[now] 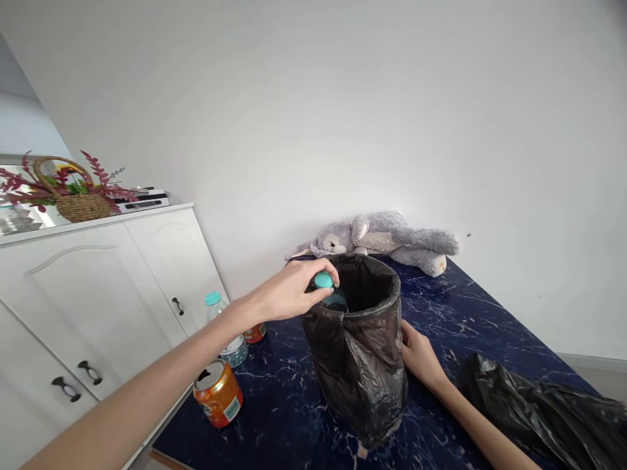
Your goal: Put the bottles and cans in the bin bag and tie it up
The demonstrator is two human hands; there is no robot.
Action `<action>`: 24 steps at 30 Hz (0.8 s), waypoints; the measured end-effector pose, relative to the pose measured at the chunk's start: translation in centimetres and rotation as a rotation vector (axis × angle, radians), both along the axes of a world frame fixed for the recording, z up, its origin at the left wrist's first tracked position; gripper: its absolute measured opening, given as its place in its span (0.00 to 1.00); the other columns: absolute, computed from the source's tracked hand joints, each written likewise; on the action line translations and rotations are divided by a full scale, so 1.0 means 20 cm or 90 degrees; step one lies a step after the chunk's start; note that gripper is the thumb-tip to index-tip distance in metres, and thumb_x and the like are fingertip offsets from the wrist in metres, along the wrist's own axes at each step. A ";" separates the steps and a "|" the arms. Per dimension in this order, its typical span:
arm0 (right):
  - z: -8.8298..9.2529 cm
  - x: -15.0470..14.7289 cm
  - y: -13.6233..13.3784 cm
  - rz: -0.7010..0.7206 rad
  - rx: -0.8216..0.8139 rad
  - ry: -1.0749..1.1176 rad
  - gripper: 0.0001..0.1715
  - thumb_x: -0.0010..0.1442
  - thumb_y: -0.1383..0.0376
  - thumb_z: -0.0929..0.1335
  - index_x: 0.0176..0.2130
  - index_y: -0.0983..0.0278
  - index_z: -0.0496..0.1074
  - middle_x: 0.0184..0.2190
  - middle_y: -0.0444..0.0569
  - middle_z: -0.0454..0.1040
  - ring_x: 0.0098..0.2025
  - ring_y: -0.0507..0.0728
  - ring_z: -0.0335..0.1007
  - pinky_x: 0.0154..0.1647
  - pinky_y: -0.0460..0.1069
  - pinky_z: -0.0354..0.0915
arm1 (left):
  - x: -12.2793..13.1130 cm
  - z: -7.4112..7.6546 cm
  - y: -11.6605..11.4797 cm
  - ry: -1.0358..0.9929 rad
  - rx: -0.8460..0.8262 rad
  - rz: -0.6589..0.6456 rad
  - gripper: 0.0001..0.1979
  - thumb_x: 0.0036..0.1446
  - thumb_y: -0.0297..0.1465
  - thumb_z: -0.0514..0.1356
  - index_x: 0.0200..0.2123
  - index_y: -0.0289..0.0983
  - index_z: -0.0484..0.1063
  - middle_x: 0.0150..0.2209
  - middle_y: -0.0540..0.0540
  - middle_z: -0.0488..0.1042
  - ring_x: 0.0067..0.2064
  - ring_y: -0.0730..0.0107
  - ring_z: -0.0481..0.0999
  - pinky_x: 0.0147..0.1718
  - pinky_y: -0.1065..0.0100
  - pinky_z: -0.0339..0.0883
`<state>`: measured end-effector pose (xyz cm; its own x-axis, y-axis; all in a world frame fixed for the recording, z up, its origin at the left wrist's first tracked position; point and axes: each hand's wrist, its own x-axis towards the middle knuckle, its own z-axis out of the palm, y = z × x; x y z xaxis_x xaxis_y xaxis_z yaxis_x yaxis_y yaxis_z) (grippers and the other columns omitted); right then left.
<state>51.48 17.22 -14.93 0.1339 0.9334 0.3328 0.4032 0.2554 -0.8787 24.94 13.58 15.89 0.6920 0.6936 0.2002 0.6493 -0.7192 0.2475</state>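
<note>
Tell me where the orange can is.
In the head view, the orange can sits at the table's near left edge, left of the bagged bin and in front of the water bottle.

You had nothing legible before you; the print on the orange can point(218, 393) was too blurred to read.

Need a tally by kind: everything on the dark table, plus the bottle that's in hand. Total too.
Bottles: 2, the held bottle in the left hand and the standing bottle
Cans: 2, the near can and the far can, partly hidden
Bin: 1
Loose black bag: 1
Plush toy: 1
Total: 7
</note>
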 end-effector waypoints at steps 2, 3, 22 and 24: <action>0.00 0.00 0.00 -0.004 0.001 -0.005 0.11 0.57 0.55 0.65 0.34 0.58 0.71 0.29 0.47 0.79 0.31 0.59 0.74 0.34 0.49 0.65 | -0.01 0.00 0.00 -0.001 0.000 0.012 0.09 0.69 0.35 0.58 0.47 0.42 0.78 0.48 0.47 0.83 0.46 0.63 0.82 0.46 0.61 0.73; 0.00 0.00 0.00 -0.006 0.001 -0.008 0.11 0.57 0.55 0.65 0.34 0.58 0.71 0.29 0.47 0.79 0.30 0.59 0.73 0.34 0.49 0.64 | -0.02 0.00 -0.01 -0.008 0.001 0.019 0.09 0.70 0.35 0.58 0.46 0.42 0.78 0.48 0.46 0.84 0.45 0.63 0.82 0.45 0.62 0.73; -0.01 0.01 -0.01 0.008 -0.018 -0.035 0.12 0.55 0.54 0.66 0.36 0.58 0.72 0.28 0.45 0.78 0.30 0.58 0.69 0.39 0.50 0.67 | -1.01 -0.12 0.16 0.024 0.152 0.481 0.38 0.62 0.58 0.52 0.61 0.34 0.69 0.62 0.33 0.75 0.59 0.40 0.76 0.60 0.46 0.68; -0.01 0.01 -0.02 0.008 -0.018 -0.034 0.13 0.55 0.55 0.67 0.37 0.59 0.73 0.30 0.46 0.79 0.31 0.59 0.71 0.39 0.50 0.67 | -1.06 -0.16 0.14 0.051 0.099 0.481 0.41 0.60 0.61 0.52 0.62 0.35 0.69 0.64 0.35 0.75 0.56 0.42 0.79 0.56 0.50 0.71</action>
<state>51.67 16.91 -15.21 0.1053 0.9440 0.3127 0.4461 0.2362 -0.8633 3.82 16.34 12.69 0.0582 0.9512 0.3031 0.9890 -0.0962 0.1122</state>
